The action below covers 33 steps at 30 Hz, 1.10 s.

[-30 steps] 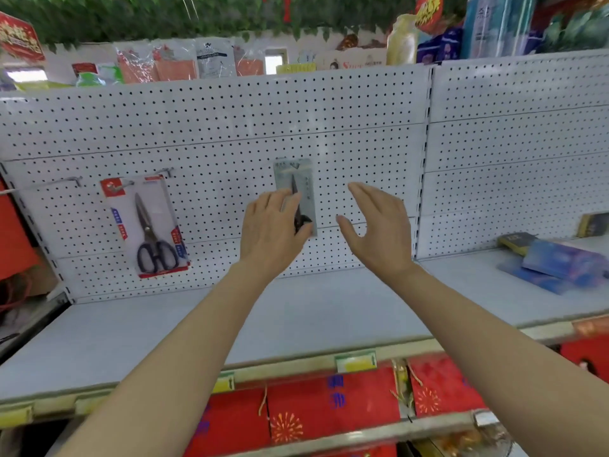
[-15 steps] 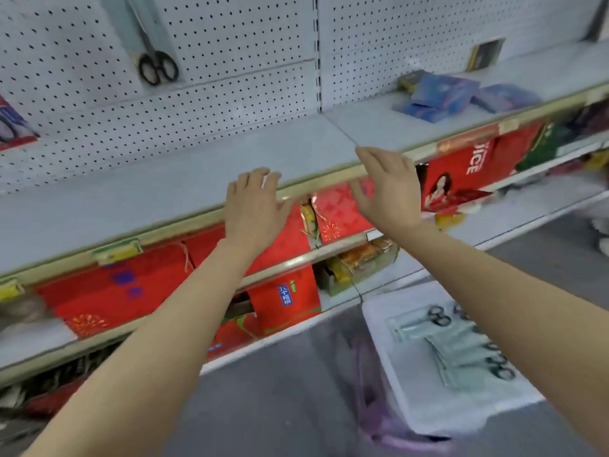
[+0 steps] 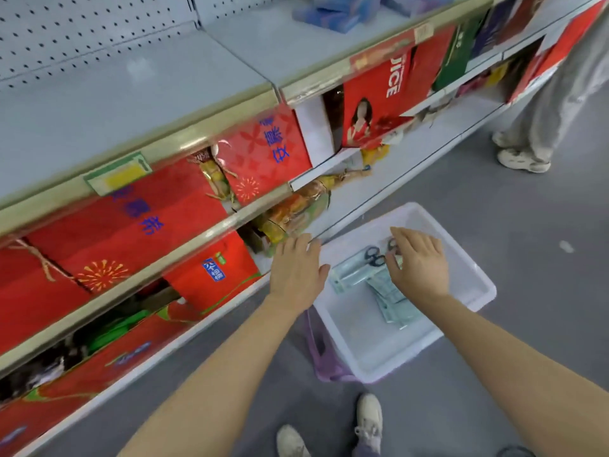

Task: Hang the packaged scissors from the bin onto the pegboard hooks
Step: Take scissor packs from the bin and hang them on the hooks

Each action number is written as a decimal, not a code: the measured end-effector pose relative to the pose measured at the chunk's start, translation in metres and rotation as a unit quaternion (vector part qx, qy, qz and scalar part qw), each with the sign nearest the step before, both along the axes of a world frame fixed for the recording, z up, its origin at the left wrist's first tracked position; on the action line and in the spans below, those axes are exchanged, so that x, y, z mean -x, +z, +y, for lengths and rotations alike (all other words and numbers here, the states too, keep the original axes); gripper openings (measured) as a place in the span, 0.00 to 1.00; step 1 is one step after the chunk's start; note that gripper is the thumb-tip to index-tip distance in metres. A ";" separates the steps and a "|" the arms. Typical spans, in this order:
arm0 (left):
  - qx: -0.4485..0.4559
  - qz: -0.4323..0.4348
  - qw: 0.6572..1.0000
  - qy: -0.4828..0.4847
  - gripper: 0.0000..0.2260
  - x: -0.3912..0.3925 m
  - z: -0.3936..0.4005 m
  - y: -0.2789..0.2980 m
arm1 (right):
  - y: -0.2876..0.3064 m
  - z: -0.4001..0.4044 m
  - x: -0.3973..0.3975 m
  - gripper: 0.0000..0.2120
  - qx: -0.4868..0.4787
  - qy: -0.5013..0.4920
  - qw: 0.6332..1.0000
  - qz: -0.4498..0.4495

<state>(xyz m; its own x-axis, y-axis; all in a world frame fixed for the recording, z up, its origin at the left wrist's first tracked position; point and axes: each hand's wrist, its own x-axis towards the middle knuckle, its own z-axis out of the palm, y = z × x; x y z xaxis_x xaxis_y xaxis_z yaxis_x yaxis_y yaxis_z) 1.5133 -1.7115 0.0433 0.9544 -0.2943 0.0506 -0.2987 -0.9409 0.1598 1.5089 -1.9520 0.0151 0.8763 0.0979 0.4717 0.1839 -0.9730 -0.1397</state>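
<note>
Grey shop floor point(image 3: 494, 374) runs underfoot, with a pale plastic bin point(image 3: 468, 285) set on it against the foot of the shelving. Nearest of the working parts is the left hand point(image 3: 298, 275), fingers straight and loosely apart, holding nothing, hovering at the bin's near-left edge. Just past it the right hand point(image 3: 420, 263) is over the bin with fingers bent down toward the packaged scissors point(image 3: 359, 265); whether they have closed on a pack I cannot tell, since the hand covers the tips.

Several packs lie flat and overlapping on the bin floor, black handle loops showing on the top one. My guess is they are light, flat cards, fairly stiff but bendable, with a slick plastic face (so they may slide over each other). Best taken by a pinch on the card's edge, near the hanging hole if it can be found.

Further off sit red boxes point(image 3: 263, 156) on the lower shelves, then the pegboard point(image 3: 82, 37) at top left.
</note>
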 end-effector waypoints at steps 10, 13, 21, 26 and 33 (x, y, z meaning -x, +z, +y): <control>0.035 0.184 0.980 0.073 0.19 -0.005 -0.097 -0.125 | -0.102 -0.048 -0.022 0.20 0.026 0.041 0.994 0.095; 0.245 0.384 0.844 0.283 0.17 -0.015 -0.128 -0.171 | -0.125 -0.063 -0.030 0.21 0.028 0.056 0.992 0.107; 0.705 0.338 0.220 0.583 0.16 -0.043 -0.168 -0.238 | -0.165 -0.106 -0.025 0.20 0.036 0.068 0.986 0.150; 0.724 0.264 0.182 0.611 0.16 -0.051 -0.177 -0.238 | -0.177 -0.109 -0.025 0.19 0.028 0.075 0.982 0.173; 0.693 0.218 0.407 0.554 0.04 -0.029 -0.170 -0.219 | -0.154 -0.098 -0.071 0.23 -0.052 0.077 0.971 0.220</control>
